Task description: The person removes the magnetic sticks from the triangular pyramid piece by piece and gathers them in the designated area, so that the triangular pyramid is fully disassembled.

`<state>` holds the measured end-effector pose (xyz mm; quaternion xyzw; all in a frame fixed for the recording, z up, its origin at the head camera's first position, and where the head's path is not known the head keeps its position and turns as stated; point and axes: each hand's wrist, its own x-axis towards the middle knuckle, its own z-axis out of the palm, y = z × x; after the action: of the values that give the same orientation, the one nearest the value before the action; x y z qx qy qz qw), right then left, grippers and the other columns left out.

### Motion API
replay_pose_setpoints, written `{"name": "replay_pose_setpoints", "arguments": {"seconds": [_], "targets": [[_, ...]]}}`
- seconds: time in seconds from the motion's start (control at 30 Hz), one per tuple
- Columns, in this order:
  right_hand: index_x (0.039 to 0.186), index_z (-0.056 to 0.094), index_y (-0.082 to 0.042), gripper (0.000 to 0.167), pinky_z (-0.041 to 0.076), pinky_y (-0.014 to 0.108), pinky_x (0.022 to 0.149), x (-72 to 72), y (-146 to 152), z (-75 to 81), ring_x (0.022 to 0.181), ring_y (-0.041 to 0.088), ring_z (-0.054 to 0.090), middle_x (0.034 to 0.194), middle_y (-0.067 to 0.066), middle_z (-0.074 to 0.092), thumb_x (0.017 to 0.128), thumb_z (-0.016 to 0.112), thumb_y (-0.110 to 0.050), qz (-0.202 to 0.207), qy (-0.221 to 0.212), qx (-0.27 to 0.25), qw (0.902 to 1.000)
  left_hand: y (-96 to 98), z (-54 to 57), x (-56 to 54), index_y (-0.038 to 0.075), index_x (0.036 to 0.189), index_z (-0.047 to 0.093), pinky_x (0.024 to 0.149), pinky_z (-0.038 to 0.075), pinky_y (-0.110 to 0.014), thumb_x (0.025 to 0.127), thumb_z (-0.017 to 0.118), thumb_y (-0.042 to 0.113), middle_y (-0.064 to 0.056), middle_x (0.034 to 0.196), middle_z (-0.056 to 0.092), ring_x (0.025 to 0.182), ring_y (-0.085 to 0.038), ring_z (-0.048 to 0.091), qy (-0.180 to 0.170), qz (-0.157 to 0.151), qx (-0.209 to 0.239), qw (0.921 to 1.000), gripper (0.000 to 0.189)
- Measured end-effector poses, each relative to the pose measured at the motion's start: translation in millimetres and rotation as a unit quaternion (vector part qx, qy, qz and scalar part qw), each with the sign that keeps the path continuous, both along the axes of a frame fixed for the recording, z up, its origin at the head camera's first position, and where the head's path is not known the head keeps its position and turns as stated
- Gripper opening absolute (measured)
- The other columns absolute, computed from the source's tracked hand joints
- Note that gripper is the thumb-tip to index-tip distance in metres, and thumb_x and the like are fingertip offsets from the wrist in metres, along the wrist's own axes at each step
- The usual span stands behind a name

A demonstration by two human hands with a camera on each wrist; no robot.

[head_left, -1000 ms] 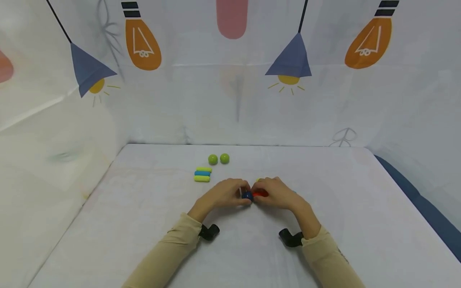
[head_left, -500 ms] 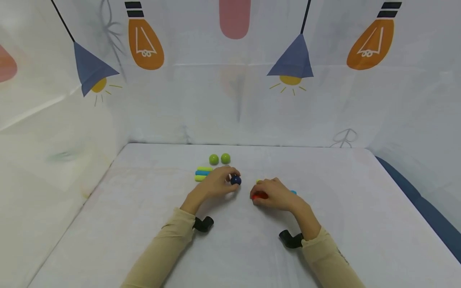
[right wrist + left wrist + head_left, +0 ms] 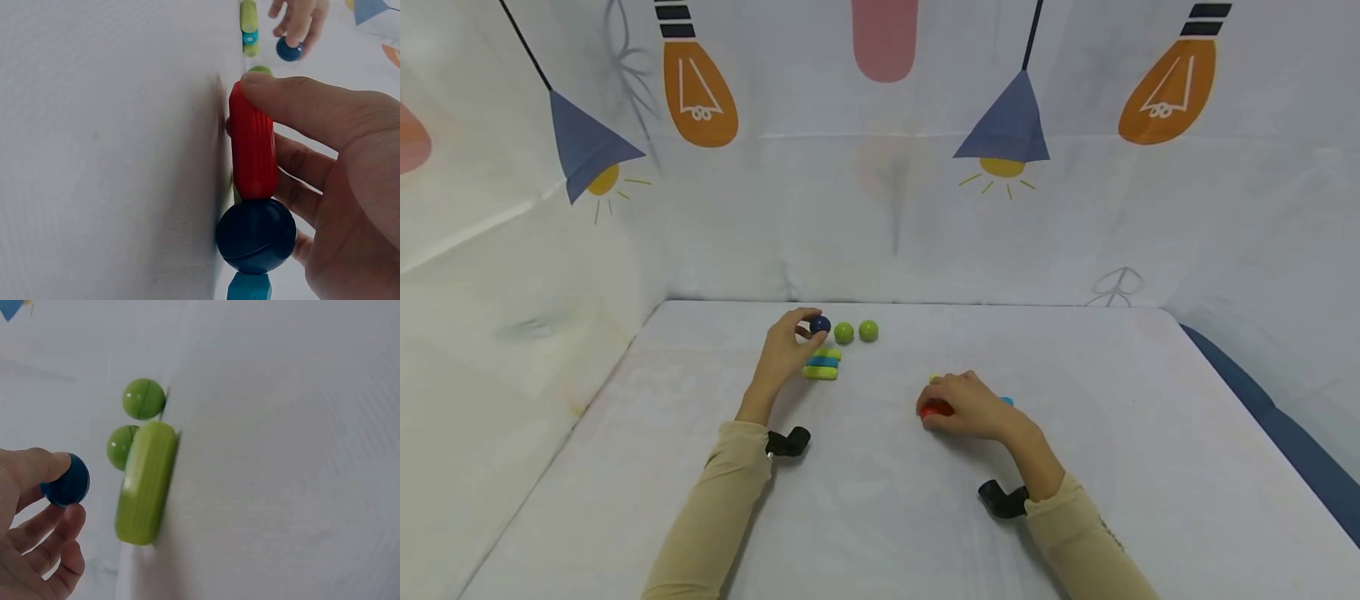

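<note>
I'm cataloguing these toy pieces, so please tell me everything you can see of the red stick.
The red stick is short and thick, with lengthwise grooves and a bevelled end; it looks like smooth plastic. It lies roughly parallel to the table; whether it touches the surface is unclear. The right grip holds it, the thumb at one end, fingers behind, hiding much of it in the head view. Its other end meets a dark blue ball.
</note>
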<state>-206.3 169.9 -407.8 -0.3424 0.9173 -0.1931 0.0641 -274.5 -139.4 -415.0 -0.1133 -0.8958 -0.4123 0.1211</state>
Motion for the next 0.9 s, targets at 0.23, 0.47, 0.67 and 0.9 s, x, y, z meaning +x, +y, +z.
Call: {"name": "replay_pose_setpoints", "arguments": {"seconds": [0.23,0.47,0.67,0.9], "targets": [[0.101,0.066,-0.023,0.016,0.034,0.038,0.089,2.7,-6.1,-2.3,0.093,0.009,0.054,0.101,-0.011,0.064,0.086,0.068,-0.026,0.020,-0.020,-0.018,0.9994,-5.7,-15.8,-7.7,0.008,0.129,0.055,0.079,0.049,-0.039,0.090,0.063,0.013,-0.014,0.125,0.059,0.100,-0.029,0.061,-0.026,0.040,0.017,0.9987,0.040],[0.102,0.066,-0.021,0.017,0.035,0.037,0.090,5.6,-12.1,-1.7,0.093,0.006,0.054,0.101,-0.011,0.065,0.086,0.069,-0.027,0.037,-0.026,-0.031,0.9985,-9.7,-22.1,-13.7,0.012,0.133,0.053,0.085,0.048,-0.041,0.092,0.059,0.014,-0.015,0.132,0.056,0.104,-0.030,0.059,-0.067,0.035,-0.001,0.9971,0.041],[0.102,0.065,-0.021,0.014,0.036,0.035,0.089,6.7,-13.9,0.0,0.091,0.006,0.055,0.097,-0.013,0.064,0.089,0.065,-0.028,0.037,-0.024,-0.042,0.9982,-12.0,-23.3,-15.5,0.013,0.134,0.051,0.088,0.048,-0.045,0.093,0.057,0.015,-0.016,0.134,0.055,0.107,-0.032,0.059,-0.081,0.018,-0.024,0.9963,0.041],[0.102,0.065,-0.021,0.013,0.036,0.035,0.091,5.3,-12.3,-0.3,0.091,0.003,0.054,0.098,-0.014,0.064,0.091,0.062,-0.027,0.028,-0.026,-0.041,0.9984,-9.4,-20.8,-17.0,0.013,0.142,0.040,0.089,0.046,-0.044,0.095,0.054,0.021,-0.015,0.138,0.050,0.109,-0.031,0.056,-0.104,0.023,-0.030,0.9938,0.049]]}}
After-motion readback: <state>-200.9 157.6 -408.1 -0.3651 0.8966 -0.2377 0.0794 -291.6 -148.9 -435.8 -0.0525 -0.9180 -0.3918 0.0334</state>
